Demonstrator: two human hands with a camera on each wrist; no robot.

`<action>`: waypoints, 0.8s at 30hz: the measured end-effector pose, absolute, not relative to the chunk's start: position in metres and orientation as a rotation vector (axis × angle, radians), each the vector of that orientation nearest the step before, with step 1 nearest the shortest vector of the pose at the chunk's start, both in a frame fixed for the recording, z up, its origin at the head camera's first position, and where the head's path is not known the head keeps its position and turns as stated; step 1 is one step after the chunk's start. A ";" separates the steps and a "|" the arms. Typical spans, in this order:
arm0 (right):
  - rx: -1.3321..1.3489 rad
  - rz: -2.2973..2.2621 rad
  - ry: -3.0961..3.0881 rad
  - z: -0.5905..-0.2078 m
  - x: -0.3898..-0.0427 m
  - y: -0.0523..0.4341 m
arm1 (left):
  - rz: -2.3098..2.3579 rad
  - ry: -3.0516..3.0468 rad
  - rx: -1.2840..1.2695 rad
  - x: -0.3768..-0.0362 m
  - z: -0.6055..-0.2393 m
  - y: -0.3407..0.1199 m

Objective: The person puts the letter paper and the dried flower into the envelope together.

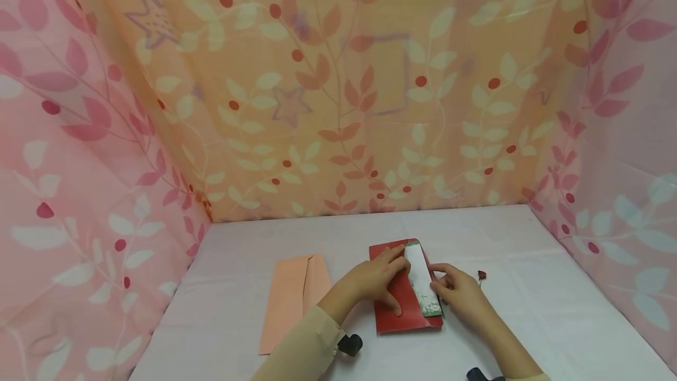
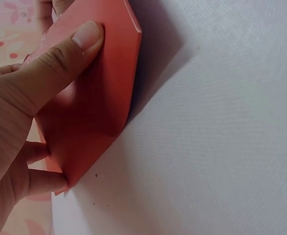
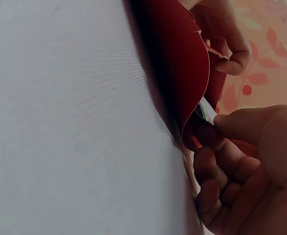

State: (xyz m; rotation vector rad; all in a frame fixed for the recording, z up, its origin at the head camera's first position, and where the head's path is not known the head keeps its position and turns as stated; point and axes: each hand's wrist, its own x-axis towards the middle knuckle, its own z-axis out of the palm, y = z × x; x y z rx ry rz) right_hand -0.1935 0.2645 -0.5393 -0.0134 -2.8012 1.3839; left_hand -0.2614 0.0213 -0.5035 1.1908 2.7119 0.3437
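Observation:
A red envelope (image 1: 388, 287) lies on the table in front of me, its open side toward the right. Part of a white card (image 1: 420, 272) with green patterned ends shows in the opening; its left part is hidden inside. My left hand (image 1: 376, 280) grips the envelope, thumb (image 2: 87, 39) flat on its red face and fingertips at the edge of the opening. From the right, my right hand (image 1: 460, 293) pinches the card's outer long edge between thumb and fingers. In the right wrist view, the envelope's mouth (image 3: 197, 83) bows open beside those fingertips.
A peach envelope (image 1: 285, 298) lies left of the red one, partly covered by the left forearm. Beyond the right hand is a small dark red flower-like piece (image 1: 482, 274) on a thin stem. Patterned cloth (image 1: 338, 134) hangs behind the white table (image 1: 238, 251) and on both sides.

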 end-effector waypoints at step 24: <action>0.239 1.368 -2.836 -0.550 -0.196 0.257 | 0.350 2.710 1.217 -0.259 -0.503 0.024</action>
